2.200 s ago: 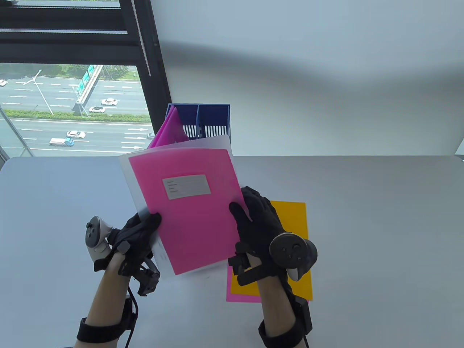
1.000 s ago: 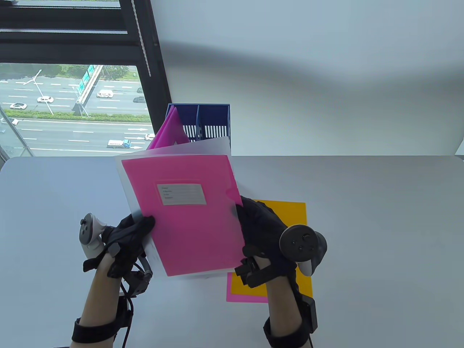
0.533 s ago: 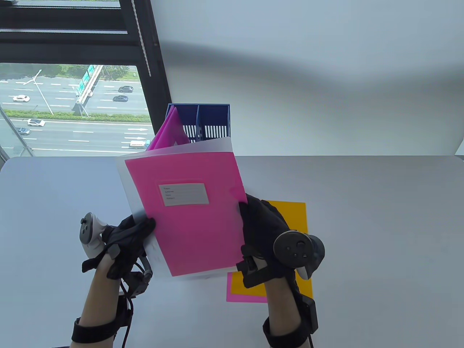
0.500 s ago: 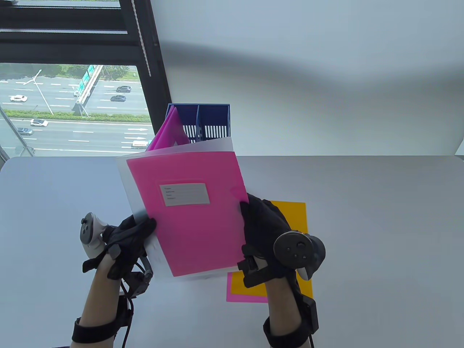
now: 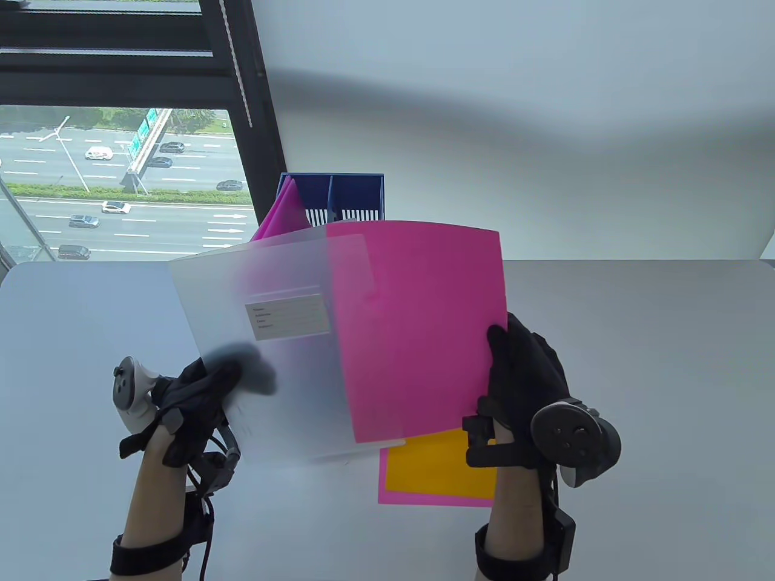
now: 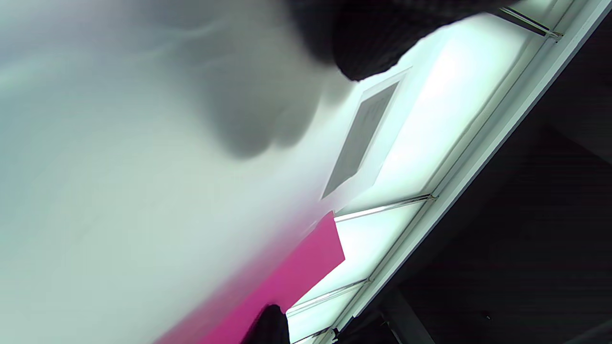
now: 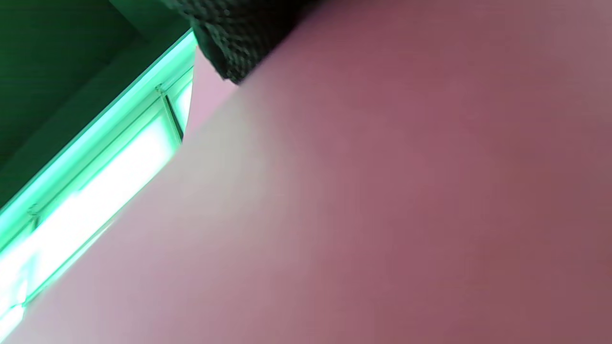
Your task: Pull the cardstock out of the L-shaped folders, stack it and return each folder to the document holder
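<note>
We are pinching the clear folder [image 5: 266,339] in our left hand [image 5: 200,393] above the worktop's near edge, while our right hand [image 5: 524,378] is pinching the pink cardstock [image 5: 418,327] — mostly out. A snagging corner could be buckling it, or the floppy folder slipping.

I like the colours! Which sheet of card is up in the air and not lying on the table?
The big pink cardstock, pinched by the right hand and half out of the clear folder. The orange sheet and the pink sheet under it lie flat.
</note>
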`<state>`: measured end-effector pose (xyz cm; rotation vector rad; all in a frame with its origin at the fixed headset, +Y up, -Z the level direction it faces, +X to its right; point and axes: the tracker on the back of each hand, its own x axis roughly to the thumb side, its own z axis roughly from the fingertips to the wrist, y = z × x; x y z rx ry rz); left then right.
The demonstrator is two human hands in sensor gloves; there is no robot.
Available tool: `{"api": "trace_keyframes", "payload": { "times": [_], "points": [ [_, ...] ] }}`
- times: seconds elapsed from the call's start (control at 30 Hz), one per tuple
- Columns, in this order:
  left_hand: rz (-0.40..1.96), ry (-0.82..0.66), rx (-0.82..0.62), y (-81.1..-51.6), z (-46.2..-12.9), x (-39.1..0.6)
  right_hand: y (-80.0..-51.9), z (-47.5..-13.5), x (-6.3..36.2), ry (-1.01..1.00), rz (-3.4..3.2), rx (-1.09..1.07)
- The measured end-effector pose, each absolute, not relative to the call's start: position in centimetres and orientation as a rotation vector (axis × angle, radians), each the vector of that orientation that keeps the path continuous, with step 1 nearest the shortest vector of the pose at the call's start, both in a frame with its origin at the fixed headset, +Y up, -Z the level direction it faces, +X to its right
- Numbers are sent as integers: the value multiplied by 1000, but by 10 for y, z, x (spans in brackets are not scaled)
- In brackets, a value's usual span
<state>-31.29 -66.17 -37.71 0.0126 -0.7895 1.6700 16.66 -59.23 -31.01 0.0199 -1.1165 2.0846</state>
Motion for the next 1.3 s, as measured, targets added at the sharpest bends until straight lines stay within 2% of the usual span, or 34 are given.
{"api": "trace_keyframes", "payload": {
  "times": [0.23, 0.43, 0.5, 0.7, 0.93, 1.1, 1.3],
  "points": [
    [1720, -800, 20, -663, -378, -322, -607, -303, 213, -1167, 2215, -276],
    [1752, -798, 37, -663, -378, -328, -643, -321, 239, -940, 2235, -426],
    [1747, -795, 44, -663, -378, -330, -661, -334, 241, -792, 2238, -457],
    [1768, -793, 51, -663, -377, -331, -707, -364, 232, -443, 2213, -472],
    [1766, -786, 51, -663, -377, -332, -740, -383, 208, -229, 2287, -512],
    [1766, -782, 51, -663, -377, -331, -749, -388, 192, -127, 2486, -654],
    [1767, -780, 50, -663, -377, -331, -753, -392, 179, -24, 2635, -715]
  ]
}}
